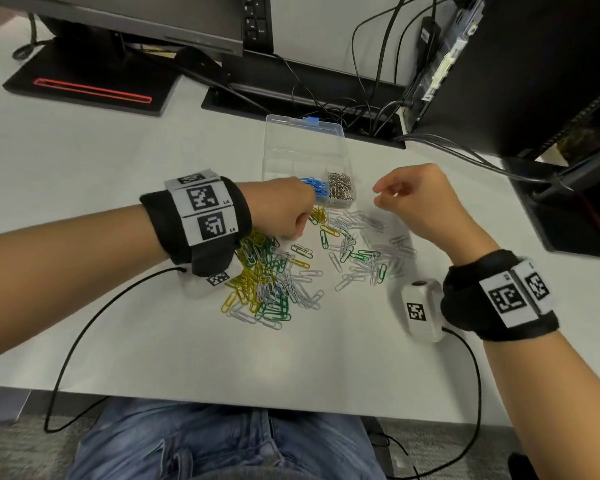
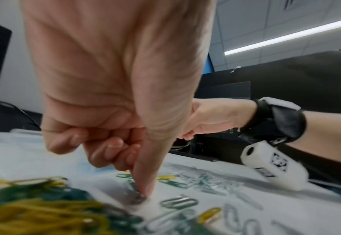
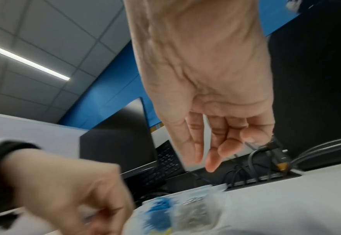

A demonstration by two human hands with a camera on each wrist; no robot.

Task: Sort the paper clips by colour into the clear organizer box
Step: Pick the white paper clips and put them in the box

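Note:
The clear organizer box (image 1: pixel 274 140) stands open at the back centre of the white table. Blue clips (image 1: pixel 315 188) fill one front compartment and small silver clips (image 1: pixel 342 190) fill the one beside it. Loose yellow, green and white clips (image 1: pixel 267 282) lie heaped in front of the box, with a thinner scatter of white and green clips (image 1: pixel 361 251) to the right. My left hand (image 1: pixel 293 230) is over the heap with its fingers curled, and its thumb (image 2: pixel 145 189) presses straight down on a grey clip (image 2: pixel 138 198). My right hand (image 1: pixel 378 195) hovers right of the box, fingers loosely curled and holding nothing.
A monitor base (image 1: pixel 84 81) sits at the back left. Tangled cables (image 1: pixel 361 109) and a cable slot run behind the box. Dark equipment (image 1: pixel 534 81) fills the back right. Thin black wrist cables (image 1: pixel 84 327) trail over the table's front edge.

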